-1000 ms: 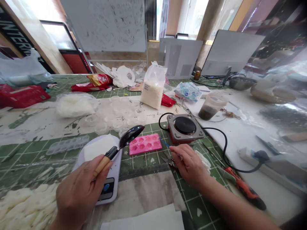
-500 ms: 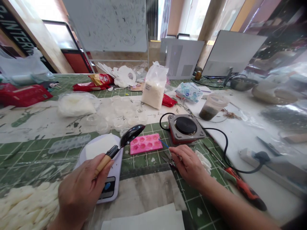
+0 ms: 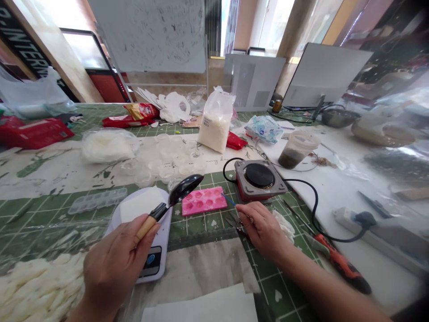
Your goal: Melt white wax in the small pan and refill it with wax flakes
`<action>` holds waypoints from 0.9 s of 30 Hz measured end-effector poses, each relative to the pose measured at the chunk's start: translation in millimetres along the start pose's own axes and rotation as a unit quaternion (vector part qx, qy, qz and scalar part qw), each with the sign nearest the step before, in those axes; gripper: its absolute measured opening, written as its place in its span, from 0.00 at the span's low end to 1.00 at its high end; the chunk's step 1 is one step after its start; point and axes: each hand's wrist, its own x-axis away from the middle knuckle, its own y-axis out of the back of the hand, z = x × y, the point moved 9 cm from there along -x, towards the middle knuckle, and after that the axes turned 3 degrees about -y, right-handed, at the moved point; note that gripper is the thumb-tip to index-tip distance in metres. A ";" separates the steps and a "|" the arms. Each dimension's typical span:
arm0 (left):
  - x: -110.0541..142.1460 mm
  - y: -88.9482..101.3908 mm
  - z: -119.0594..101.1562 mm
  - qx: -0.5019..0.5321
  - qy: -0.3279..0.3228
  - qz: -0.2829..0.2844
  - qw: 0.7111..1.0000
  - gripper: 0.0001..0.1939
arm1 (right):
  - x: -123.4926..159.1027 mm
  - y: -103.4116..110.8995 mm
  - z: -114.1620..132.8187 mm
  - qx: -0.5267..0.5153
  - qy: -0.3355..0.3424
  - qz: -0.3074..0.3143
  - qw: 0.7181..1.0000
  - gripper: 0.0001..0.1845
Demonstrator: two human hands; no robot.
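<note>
My left hand [image 3: 115,257] is closed round the wooden handle of a black ladle [image 3: 183,189], whose bowl hangs tilted just left of a pink mould [image 3: 204,201] with several round cavities. Below the ladle lies a white kitchen scale [image 3: 161,264] carrying a white sheet [image 3: 139,203]. In my right hand [image 3: 263,228] a thin blue stick [image 3: 229,199] is pinched, its tip at the mould's right edge. Small scissors [image 3: 234,220], partly hidden, lie under the right fingers. Behind that hand stands a small electric hot plate [image 3: 259,175] with a black disc.
White flakes [image 3: 43,286] fill a clear bag at front left. A bag of white pellets [image 3: 216,123] stands upright at the back. A plastic cup with dark contents [image 3: 298,150] is beyond the hot plate. Its black cord [image 3: 315,201] runs right, near a red-handled tool [image 3: 343,264].
Hardly anything differs. The ladle and both hands stay almost where they were, with only a very slight shift of the left hand to the right.
</note>
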 end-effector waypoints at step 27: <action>-0.7 1.2 0.8 -0.003 0.004 0.000 1.000 0.13 | -2.6 3.1 1.0 0.008 -0.001 -0.011 1.000 0.12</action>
